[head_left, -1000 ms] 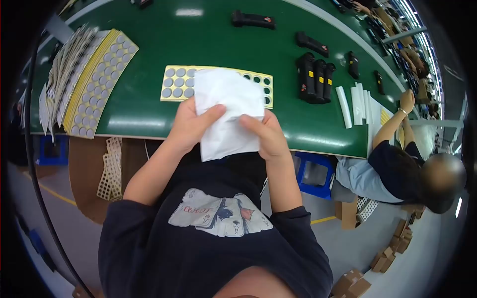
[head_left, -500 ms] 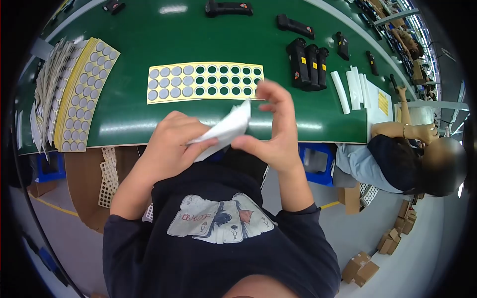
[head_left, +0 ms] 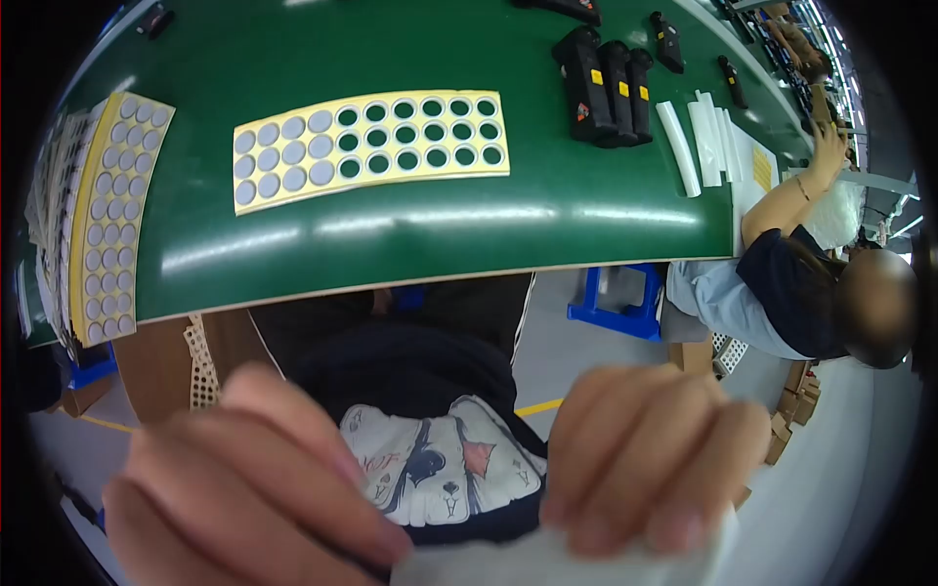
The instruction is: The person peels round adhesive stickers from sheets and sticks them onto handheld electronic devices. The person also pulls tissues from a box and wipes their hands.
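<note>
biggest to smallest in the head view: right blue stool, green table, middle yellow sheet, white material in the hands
1. green table
2. middle yellow sheet
3. right blue stool
Unranked: white material, near the camera and cut off, so unsure

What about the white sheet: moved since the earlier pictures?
Yes: the white sheet has moved down the view, away from the near edge of the green table.
</note>
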{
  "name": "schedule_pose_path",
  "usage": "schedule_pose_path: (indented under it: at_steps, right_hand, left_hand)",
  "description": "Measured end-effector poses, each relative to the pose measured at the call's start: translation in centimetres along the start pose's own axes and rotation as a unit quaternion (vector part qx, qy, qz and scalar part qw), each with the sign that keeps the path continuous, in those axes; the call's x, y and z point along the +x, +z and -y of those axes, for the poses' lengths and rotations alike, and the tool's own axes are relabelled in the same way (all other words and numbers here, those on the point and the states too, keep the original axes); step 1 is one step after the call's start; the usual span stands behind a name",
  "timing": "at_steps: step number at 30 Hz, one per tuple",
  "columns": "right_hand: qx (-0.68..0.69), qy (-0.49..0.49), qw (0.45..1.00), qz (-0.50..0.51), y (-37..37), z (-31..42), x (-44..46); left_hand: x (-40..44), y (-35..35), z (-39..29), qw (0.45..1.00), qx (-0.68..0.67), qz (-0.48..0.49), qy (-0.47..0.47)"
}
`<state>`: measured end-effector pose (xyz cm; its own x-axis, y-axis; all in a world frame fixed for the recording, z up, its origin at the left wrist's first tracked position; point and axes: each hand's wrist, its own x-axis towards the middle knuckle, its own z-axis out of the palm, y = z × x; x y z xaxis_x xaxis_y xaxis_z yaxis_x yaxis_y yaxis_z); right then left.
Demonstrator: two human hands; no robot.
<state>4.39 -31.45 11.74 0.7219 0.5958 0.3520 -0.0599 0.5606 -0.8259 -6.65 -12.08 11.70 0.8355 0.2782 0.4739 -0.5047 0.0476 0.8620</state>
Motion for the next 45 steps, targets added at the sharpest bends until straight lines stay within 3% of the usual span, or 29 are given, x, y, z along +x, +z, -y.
schedule_pose_path:
  at_steps: [1, 2, 3, 5, 6, 9, 10, 12, 13, 14, 15, 16, 17, 19, 22, 25, 28, 29, 33, 42, 45]
  right_hand:
    - [0.001, -0.012, 1.0, -0.013, 1.0, 0.2, -0.1]
    - [0.11, -0.06, 0.992, 0.023, 0.9, -0.7, -0.6]
    - [0.168, -0.08, 0.982, 0.029, 1.0, -1.3, -0.5]
    - [0.282, -0.116, 0.951, 0.05, 1.3, -2.5, -0.4]
    - [0.359, -0.05, 0.932, 0.021, 1.6, -2.5, -0.8]
    - [0.378, -0.156, 0.909, 0.079, 4.9, -8.4, 1.1]
    - [0.453, -0.183, 0.872, 0.016, 7.2, -8.6, 1.2]
    - [0.522, -0.21, 0.826, -0.044, 6.5, -9.0, 0.8]
    - [0.436, -0.161, 0.883, 0.07, 3.6, -9.5, 0.1]
    - [0.395, -0.13, 0.901, 0.122, 2.7, -9.4, -0.3]
    - [0.347, -0.103, 0.915, 0.176, 1.8, -9.3, -0.5]
    - [0.373, -0.072, 0.911, 0.164, 1.9, -8.9, -0.5]
    - [0.389, -0.054, 0.907, 0.155, 2.2, -9.0, -0.8]
    - [0.439, -0.036, 0.885, 0.148, 2.9, -9.9, -1.4]
    - [0.486, -0.029, 0.859, 0.158, 3.0, -10.7, -1.7]
    - [0.506, -0.009, 0.846, 0.165, 3.6, -11.5, -2.8]
    - [0.526, 0.0, 0.836, 0.154, 4.2, -12.5, -3.7]
    - [0.533, 0.003, 0.834, 0.142, 4.2, -12.8, -4.2]
    - [0.553, 0.027, 0.825, 0.111, 3.9, -14.7, -4.7]
    - [0.543, 0.01, 0.834, 0.1, 2.0, -16.3, -4.0]
    - [0.523, -0.009, 0.846, 0.1, 1.4, -16.0, -3.5]
  left_hand:
    - [0.9, 0.1, 0.7, 0.993, -0.096, 0.053, 0.033]
    - [1.8, 0.2, 1.2, 0.973, -0.189, 0.109, 0.069]
    - [1.6, 0.7, 1.0, 0.972, -0.188, 0.118, 0.079]
    - [-0.3, 1.9, 0.0, 0.976, -0.213, 0.038, -0.013]
    - [-0.2, 1.8, 0.4, 0.975, -0.216, 0.042, -0.02]
    - [0.1, 1.0, 2.1, 0.963, -0.248, 0.106, -0.027]
    - [-0.9, 2.3, 1.4, 0.961, -0.267, 0.029, -0.072]
    - [-0.9, 1.7, 1.9, 0.964, -0.258, 0.039, -0.055]
    - [-1.0, 1.0, 2.2, 0.968, -0.244, 0.048, -0.036]
    - [-1.0, -0.4, 3.8, 0.979, -0.172, 0.077, 0.084]
    - [-0.2, -1.7, 4.7, 0.984, -0.095, 0.087, 0.125]
    - [-0.5, -2.7, 5.2, 0.985, -0.093, 0.086, 0.118]
    - [-1.3, -3.6, 5.7, 0.997, 0.023, 0.034, 0.061]
    - [-2.0, -6.0, 7.6, 0.969, 0.241, -0.039, -0.031]
    - [1.3, -10.5, 14.3, 0.877, 0.479, 0.017, -0.02]
    - [1.9, -12.3, 17.7, 0.717, 0.682, 0.144, 0.017]
    - [2.2, -11.3, 16.7, 0.688, 0.699, 0.192, -0.046]
    - [2.7, -11.3, 16.7, 0.711, 0.68, 0.178, -0.017]
    - [1.4, -10.7, 17.1, 0.716, 0.679, 0.16, -0.034]
    - [0.2, -13.3, 17.2, 0.693, 0.687, 0.215, -0.039]
    - [0.7, -11.5, 18.0, 0.717, 0.669, 0.198, 0.01]
